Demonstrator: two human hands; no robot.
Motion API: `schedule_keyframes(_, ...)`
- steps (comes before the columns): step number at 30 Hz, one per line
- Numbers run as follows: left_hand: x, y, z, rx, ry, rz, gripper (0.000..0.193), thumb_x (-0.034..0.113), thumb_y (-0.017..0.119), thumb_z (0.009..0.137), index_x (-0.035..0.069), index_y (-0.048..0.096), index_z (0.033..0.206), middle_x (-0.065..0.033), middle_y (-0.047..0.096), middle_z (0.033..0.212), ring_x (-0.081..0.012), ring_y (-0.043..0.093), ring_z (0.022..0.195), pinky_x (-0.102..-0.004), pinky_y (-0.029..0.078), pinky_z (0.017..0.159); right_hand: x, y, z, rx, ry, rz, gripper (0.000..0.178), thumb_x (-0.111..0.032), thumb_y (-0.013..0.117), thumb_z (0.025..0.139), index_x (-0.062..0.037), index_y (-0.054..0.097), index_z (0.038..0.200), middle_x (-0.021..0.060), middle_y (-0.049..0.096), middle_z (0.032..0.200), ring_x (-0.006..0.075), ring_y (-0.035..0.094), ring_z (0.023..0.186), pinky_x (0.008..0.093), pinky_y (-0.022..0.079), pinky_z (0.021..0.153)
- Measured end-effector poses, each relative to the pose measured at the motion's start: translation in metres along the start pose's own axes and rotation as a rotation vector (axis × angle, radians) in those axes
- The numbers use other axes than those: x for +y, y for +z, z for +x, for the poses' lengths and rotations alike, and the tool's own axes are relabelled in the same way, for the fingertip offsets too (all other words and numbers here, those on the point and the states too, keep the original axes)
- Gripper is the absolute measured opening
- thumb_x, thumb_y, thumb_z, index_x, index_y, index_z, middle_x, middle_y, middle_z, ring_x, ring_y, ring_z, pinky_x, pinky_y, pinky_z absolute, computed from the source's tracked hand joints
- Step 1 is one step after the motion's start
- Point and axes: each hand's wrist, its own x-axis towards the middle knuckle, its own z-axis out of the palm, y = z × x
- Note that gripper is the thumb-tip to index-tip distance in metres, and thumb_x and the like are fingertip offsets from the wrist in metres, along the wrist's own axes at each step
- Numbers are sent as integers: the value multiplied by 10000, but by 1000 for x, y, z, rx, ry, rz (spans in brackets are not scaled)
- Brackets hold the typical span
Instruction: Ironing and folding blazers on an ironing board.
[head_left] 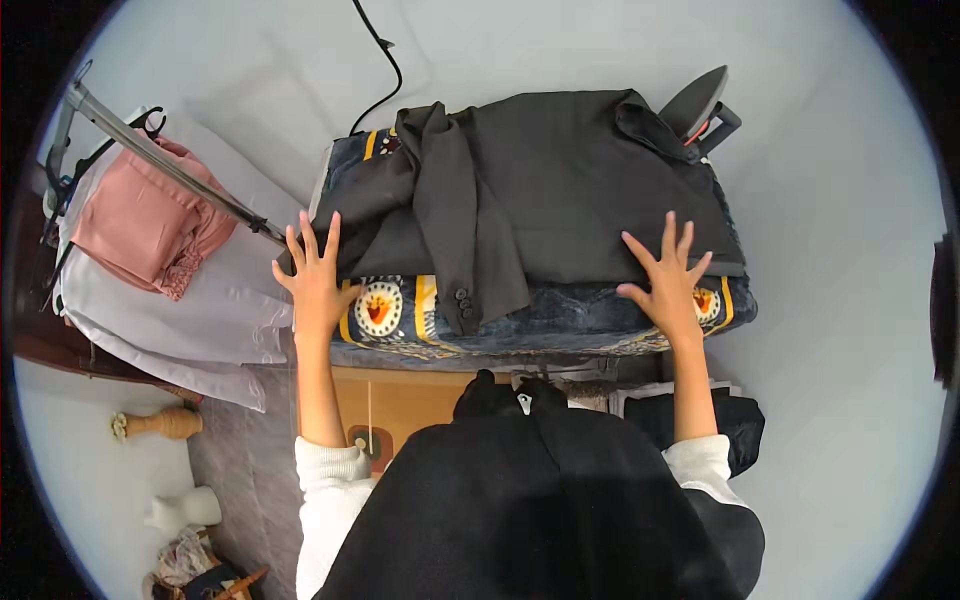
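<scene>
Dark grey suit jacket (590,180) lies across a table covered by a navy patterned blanket (560,312), spanning most of its width. One jacket sleeve (447,215) runs toward the near edge, its buttoned cuff (462,303) overhanging the blanket's patterned border. Left hand (318,285) is open, fingers spread wide, at the near left corner of the jacket; it grips nothing. Right hand (672,285) is likewise open with fingers splayed, over the jacket's near edge at the right, and has hold of nothing. Whether either palm presses down cannot be told.

Iron (697,108) stands tilted up at the far right corner, just beside the jacket. Black cord (398,75) hangs against the wall behind the far left corner. To the left, a folded pink garment (155,215) lies on white fabric (190,300), with a metal pole (170,160) passing above.
</scene>
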Motion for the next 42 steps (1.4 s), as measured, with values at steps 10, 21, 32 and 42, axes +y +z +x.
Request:
schedule_keyframes(10, -28, 38, 22, 574, 235, 2, 487, 97, 614, 669, 352, 631, 1083, -35, 364, 1419, -306, 267, 1317, -564, 118, 972, 27, -27, 51, 134, -129, 89, 220, -156, 706, 636, -171, 695, 855, 4, 343, 1425, 343, 167, 1360, 703, 10, 978)
schedule_keyframes(21, 17, -33, 201, 820, 5, 85, 328, 358, 696, 721, 232, 597, 1007, -27, 350, 1407, -336, 227, 1322, -670, 211, 863, 29, -40, 229, 755, 19, -311, 258, -191, 610, 795, -241, 627, 1048, 53, 364, 1394, 329, 267, 1312, 765, 142, 859)
schedule_keyframes(32, 37, 25, 96, 381, -202, -127, 442, 546, 696, 635, 105, 676, 650, -85, 437, 1358, -395, 154, 1338, -721, 138, 889, -71, 69, 147, 267, -398, 133, 276, -354, 699, 706, -82, 715, 740, 100, 265, 1458, 301, 163, 1366, 698, 55, 965)
schedule_keyframes(42, 24, 79, 97, -30, -676, -459, 626, 649, 676, 606, 98, 713, 903, -196, 212, 1459, -463, 35, 1344, -730, 44, 943, -111, 73, 173, 289, -230, 411, 176, -201, 663, 698, -53, 673, 604, 126, 277, 1445, 395, 126, 1355, 729, 46, 934)
